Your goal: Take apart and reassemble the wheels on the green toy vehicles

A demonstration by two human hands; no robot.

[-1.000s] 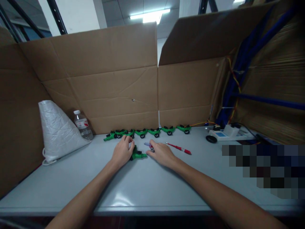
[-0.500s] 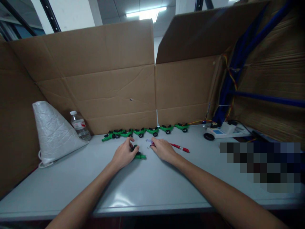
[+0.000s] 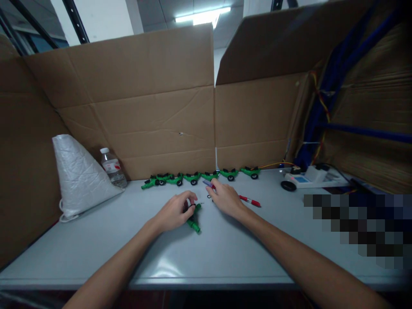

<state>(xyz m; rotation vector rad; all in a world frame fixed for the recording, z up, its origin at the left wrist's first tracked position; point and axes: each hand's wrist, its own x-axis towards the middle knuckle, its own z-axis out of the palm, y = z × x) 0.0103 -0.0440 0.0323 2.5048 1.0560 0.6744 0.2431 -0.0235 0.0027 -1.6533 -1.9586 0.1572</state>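
My left hand [image 3: 175, 212] is closed around a green toy vehicle [image 3: 194, 224] with black parts; the fingers hide much of it. Its green end points down and to the right over the table. My right hand [image 3: 225, 197] lies to the right, palm down, with bent fingers on a thin purple stick-like tool [image 3: 208, 183], whose other end is hidden. A red pen-like thing [image 3: 250, 201] shows on the far side of my right wrist; whether it joins the purple piece I cannot tell. Between the hands lies a tiny black ring [image 3: 209, 196].
Several green toy vehicles [image 3: 192, 178] stand in a row along the cardboard wall [image 3: 154, 137]. At the left are a white bag [image 3: 77, 184] and a water bottle [image 3: 112, 167]. A power strip [image 3: 317, 179] with cables lies at the right on the table [image 3: 231, 262].
The held toy vehicle has turned, its green end swinging toward me. My right hand's fingers have shifted slightly away from it, and the purple tool has moved with them. The view has shifted slightly.
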